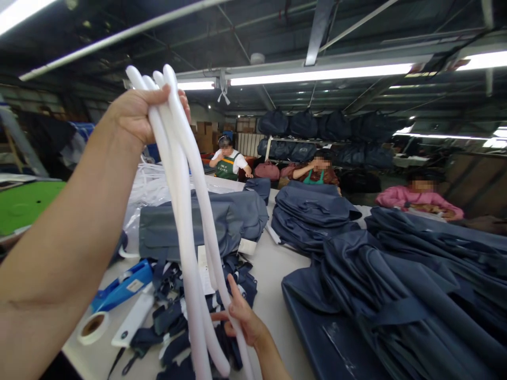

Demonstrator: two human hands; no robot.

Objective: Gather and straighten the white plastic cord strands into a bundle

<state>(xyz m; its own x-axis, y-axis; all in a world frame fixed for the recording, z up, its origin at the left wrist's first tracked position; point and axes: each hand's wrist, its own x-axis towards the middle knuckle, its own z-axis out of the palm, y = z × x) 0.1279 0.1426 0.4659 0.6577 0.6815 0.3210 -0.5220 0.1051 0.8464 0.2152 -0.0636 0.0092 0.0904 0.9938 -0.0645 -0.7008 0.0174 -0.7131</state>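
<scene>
Several long white foam rods (pixel 180 190) hang down in a bundle, gripped near their top ends by my left hand (pixel 137 113). The fingers of that hand wrap round them, thumb toward me. Lower down, my right hand (pixel 243 316) is at one of the rods, index finger stretched upward and the other fingers spread apart behind and beside it. The rod passes in front of part of this hand, and I see no closed grip. Behind the rods lie dark blue straps with buckles (pixel 170 316) and a folded navy bag (pixel 158 227).
On the white table (pixel 269 274) sit a blue tape dispenser (pixel 127 285), a tape roll (pixel 94 327) and a white tool-like object (pixel 134 316). Navy bags (pixel 356 295) cover the right side. White strips in plastic (pixel 152 182) lie at left. Several people work beyond.
</scene>
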